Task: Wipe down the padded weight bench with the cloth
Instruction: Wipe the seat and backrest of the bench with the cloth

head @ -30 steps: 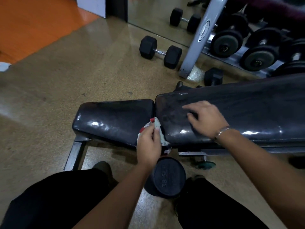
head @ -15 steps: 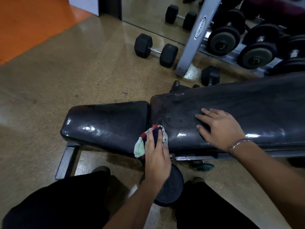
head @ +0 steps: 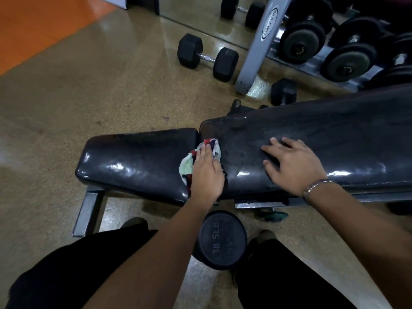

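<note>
**Cloth bunched at the seam: a slip waiting to happen**

We had the left hand [head: 206, 172] laid flat over the patterned cloth [head: 188, 162], fingers straight, pressing it down right where the seat pad [head: 138, 161] met the back pad [head: 323, 134] of the bench [head: 367, 152]. The right hand [head: 292, 166] lay spread and relaxed on the back pad, holding nothing, just bracing.

The trouble we could see: the cloth was wadded, not spread, and it was held by a flat press rather than a grip. One quick stroke and it could slide out from under the palm, or get dragged into the gap between the pads and catch there. Part of it trailed toward the near edge, so it might drop to the floor [head: 89, 97] beside the round weight [head: 221, 239] marked 38.5LB. That weight sat between our feet, easy to kick if we shifted. And the back pad looked streaked, so a wadded cloth would likely smear the grime rather than lift it
</note>
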The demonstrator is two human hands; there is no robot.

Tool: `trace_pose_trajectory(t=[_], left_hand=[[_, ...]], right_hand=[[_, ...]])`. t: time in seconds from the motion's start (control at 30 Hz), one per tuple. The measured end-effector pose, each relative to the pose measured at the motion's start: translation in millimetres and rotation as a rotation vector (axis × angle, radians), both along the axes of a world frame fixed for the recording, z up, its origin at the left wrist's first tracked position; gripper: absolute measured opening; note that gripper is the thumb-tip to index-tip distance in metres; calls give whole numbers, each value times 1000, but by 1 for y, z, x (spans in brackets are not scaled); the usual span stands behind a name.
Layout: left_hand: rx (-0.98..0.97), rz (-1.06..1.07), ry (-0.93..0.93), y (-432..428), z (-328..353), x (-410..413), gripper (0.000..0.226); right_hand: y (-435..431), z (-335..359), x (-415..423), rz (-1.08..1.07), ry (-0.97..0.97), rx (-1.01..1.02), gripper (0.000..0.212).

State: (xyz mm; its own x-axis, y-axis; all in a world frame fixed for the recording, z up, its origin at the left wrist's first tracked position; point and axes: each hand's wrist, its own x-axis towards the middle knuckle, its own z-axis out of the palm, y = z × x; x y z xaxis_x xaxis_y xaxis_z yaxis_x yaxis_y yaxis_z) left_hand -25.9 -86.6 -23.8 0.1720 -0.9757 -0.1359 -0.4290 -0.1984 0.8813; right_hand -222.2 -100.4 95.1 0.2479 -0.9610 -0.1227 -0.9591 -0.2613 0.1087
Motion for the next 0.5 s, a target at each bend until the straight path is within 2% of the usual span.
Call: trace_pose_trajectory(t=[0.1, 0.2, 0.3, 0.4, 0.5], left_hand=[[-59, -59, -38, 25, 0, -1, 54], [-64, -154, -52, -5, -3, 15, 53], [0, -120, -35, -47, 1, 14, 54], [-11, -76, -24, -30, 5, 1, 54], [-38, -123, -37, -26, 3, 7, 52]], right_hand=[[0, 1, 0, -7, 26, 13, 49], [-1, -1, -1, 1, 28, -14, 47], [0, -2, -1, 0, 27, -18, 48], [1, -2, 1, -4, 26, -13, 47], [2, 0, 2, -10, 24, -11, 52]])
